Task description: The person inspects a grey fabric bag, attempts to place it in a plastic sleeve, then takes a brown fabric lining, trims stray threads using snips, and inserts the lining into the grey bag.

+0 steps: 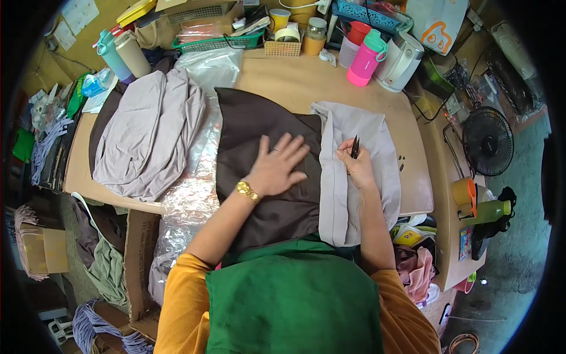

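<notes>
A dark brown cloth piece (259, 130) lies spread on the table before me. Light grey cloth (377, 141) adjoins its right side, with a folded band along the border between them. My left hand (280, 165) rests flat on the brown cloth, fingers spread, a gold watch on its wrist. Over the grey cloth, my right hand (356, 165) is closed around small black thread snips (355, 147), their dark points facing up. Its fingertips are close to the folded band; whether they also pinch the cloth I cannot tell.
A pile of grey cloth (150, 130) lies at the left, beside clear plastic sheeting (197, 171). Along the back stand bottles, a green basket (218, 42), a jar (314, 35), a pink bottle (365, 59) and a kettle (400, 62). A black fan (488, 141) is at the right.
</notes>
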A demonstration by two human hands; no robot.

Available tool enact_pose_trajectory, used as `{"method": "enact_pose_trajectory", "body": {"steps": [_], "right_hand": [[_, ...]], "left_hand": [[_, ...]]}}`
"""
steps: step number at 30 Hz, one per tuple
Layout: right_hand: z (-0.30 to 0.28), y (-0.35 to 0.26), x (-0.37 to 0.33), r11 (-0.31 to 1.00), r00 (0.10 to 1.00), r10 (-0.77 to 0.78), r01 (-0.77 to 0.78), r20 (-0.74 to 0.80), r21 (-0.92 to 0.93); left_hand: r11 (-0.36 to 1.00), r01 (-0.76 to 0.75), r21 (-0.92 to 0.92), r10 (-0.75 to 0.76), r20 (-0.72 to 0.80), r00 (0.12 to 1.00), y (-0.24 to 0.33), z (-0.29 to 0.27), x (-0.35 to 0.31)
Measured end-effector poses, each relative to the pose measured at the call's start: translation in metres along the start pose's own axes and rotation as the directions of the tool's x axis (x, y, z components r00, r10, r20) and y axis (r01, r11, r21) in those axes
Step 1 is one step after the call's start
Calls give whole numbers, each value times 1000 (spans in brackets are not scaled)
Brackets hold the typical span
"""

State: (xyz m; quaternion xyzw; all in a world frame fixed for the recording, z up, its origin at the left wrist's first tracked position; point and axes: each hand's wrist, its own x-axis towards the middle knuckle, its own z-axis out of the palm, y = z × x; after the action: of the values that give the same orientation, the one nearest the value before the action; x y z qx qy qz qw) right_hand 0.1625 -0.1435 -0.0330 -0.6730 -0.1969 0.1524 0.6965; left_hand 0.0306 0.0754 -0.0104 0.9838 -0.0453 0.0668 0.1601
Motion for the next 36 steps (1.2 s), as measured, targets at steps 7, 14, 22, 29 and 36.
{"method": "enact_pose_trajectory", "body": {"steps": [7,14,22,29,36], "right_hand": [[-14,13,1,985,999,33,-26,-41,171],[-8,2,3,991,997,71,-75,39,109],[-11,-1,-1,994,999,23,-27,37,106],[-17,8,3,937,997,65,-78,50,340],[-40,-9,2,901,942,176,-271,285,339]], "left_hand": [[875,446,190,-311,-486,817,-67,-56,-24],[340,213,-916,-279,118,953,63,0,2],[704,123,-700,-321,-159,933,44,19,37],[394,144,-908,-863,-311,399,-116,-58,-39],[659,370,-655,-660,-267,702,-137,-53,-11]]}}
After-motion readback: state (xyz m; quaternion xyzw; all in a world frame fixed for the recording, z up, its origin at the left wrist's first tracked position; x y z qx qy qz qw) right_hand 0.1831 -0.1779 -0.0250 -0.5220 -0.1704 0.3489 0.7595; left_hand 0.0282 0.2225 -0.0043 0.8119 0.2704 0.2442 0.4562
